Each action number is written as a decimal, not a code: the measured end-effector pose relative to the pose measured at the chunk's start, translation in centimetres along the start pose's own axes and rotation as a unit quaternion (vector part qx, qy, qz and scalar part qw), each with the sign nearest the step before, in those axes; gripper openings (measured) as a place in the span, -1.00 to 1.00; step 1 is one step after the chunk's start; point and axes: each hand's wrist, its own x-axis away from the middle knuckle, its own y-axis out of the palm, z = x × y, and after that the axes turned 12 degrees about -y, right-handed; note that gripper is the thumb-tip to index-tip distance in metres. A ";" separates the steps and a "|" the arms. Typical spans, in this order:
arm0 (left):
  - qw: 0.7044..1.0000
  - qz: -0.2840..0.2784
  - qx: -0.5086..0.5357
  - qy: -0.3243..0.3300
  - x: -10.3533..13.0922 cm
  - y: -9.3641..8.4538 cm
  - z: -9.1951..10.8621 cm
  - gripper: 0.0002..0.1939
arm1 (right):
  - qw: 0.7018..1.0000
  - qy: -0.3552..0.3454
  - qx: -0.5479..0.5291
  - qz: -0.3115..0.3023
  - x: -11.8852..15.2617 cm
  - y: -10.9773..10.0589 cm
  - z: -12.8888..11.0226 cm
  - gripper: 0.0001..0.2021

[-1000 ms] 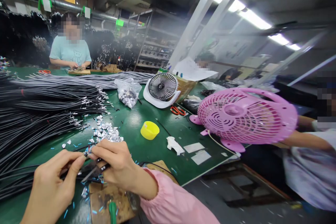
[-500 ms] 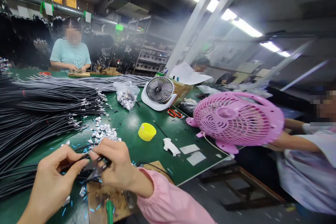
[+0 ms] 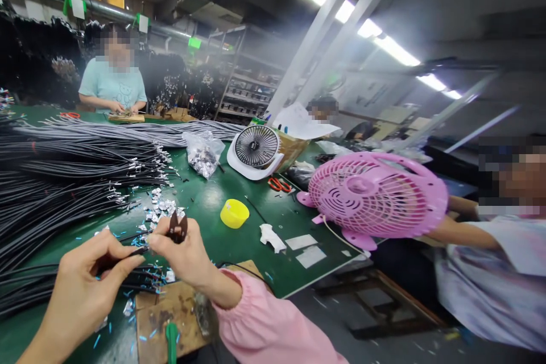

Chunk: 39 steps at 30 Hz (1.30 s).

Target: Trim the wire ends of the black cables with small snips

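Observation:
A black cable end is pinched between the thumb and fingers of my left hand. My right hand has small dark snips held in its palm, blades pointing up. Its thumb and forefinger meet at the tip of the cable, close to my left fingertips; the fine detail there is too small to make out. Below both hands lies a worn wooden board with a green-handled tool on it. Foil scraps and blue bits are scattered around the hands.
Bundles of black cables fill the left side, grey cables behind them. A plastic bag, white fan, yellow cup, orange-handled scissors and pink fan stand across the green table. Co-workers sit opposite and at right.
The snips have turned from pointing down at the cable to pointing up, away from it. My right thumb and forefinger have closed at the cable tip. The view has shifted slightly.

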 end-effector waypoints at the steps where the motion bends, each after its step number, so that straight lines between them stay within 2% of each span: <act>1: 1.000 -0.015 -0.005 -0.013 -0.1 -0.2 -0.1 -0.69 | 0.999 -0.035 0.026 0.022 -0.2 -0.2 -0.2 -0.73; 3: 0.999 -0.026 -0.001 -0.026 -0.2 -0.5 0.1 -0.61 | 0.992 -0.060 0.020 0.106 -0.7 -0.6 -0.5 -0.68; 5: 0.999 -0.001 0.010 -0.030 -0.3 -0.6 0.4 -0.52 | 0.973 -0.031 -0.022 0.229 -1.3 -1.0 -0.7 -0.58; 6: 0.999 0.015 0.015 -0.030 -0.3 -0.6 0.5 -0.49 | 0.966 -0.014 -0.030 0.255 -1.4 -1.1 -0.8 -0.59; 8: 0.999 0.035 0.020 -0.025 -0.3 -0.5 0.6 -0.47 | 0.979 0.001 -0.026 0.203 -1.4 -1.1 -1.1 -0.70; 11: 0.999 0.046 0.025 -0.002 -0.2 -0.3 0.0 -0.52 | 0.997 -0.009 0.001 0.075 -0.8 -0.8 -1.4 -0.87; 14: 0.999 0.037 0.034 0.013 0.0 -0.1 -1.0 -0.59 | 0.996 -0.067 0.061 0.000 -0.2 -0.7 -1.5 -0.83; 18: 0.999 0.033 0.028 0.018 0.2 0.0 -1.8 -0.61 | 0.978 -0.164 0.130 -0.023 0.2 -0.7 -0.7 -0.67; 22: 0.999 0.034 0.014 0.007 0.4 0.1 -2.0 -0.59 | 0.974 -0.179 0.136 -0.005 0.3 -0.6 -0.3 -0.74; 24: 0.999 0.031 0.007 0.002 0.5 0.1 -1.9 -0.60 | 0.986 -0.140 0.093 0.004 0.2 -0.6 -0.4 -0.84; 25: 1.000 0.029 0.002 0.001 0.5 0.1 -1.8 -0.60 | 0.994 -0.090 0.058 -0.001 0.0 -0.7 -0.5 -0.88; 27: 1.000 0.020 -0.005 0.006 0.5 0.1 -1.3 -0.62 | 0.997 0.056 -0.045 -0.034 -0.3 -0.8 -0.6 -0.95; 29: 1.000 0.009 -0.013 0.016 0.3 -0.1 -0.7 -0.63 | 0.967 0.190 -0.150 -0.074 -0.7 -1.0 -0.5 -0.96; 31: 1.000 0.005 -0.020 0.022 0.1 -0.3 -0.2 -0.64 | 0.947 0.237 -0.199 -0.083 -0.9 -1.1 -0.4 -0.92; 33: 1.000 0.005 -0.019 0.016 -0.1 -0.4 0.2 -0.62 | 0.963 0.213 -0.155 -0.059 -1.0 -1.1 -0.6 -0.91; 35: 1.000 0.008 -0.008 0.006 -0.3 -0.5 0.3 -0.62 | 0.985 0.155 -0.072 -0.032 -0.7 -0.9 -0.9 -0.92; 37: 1.000 0.011 0.004 0.000 -0.3 -0.4 0.3 -0.64 | 0.998 0.059 -0.013 -0.029 -0.3 -0.8 -1.1 -0.88; 39: 1.000 0.015 0.011 -0.001 -0.4 -0.3 0.4 -0.66 | 0.996 -0.066 0.036 -0.039 0.1 -0.7 -0.9 -0.80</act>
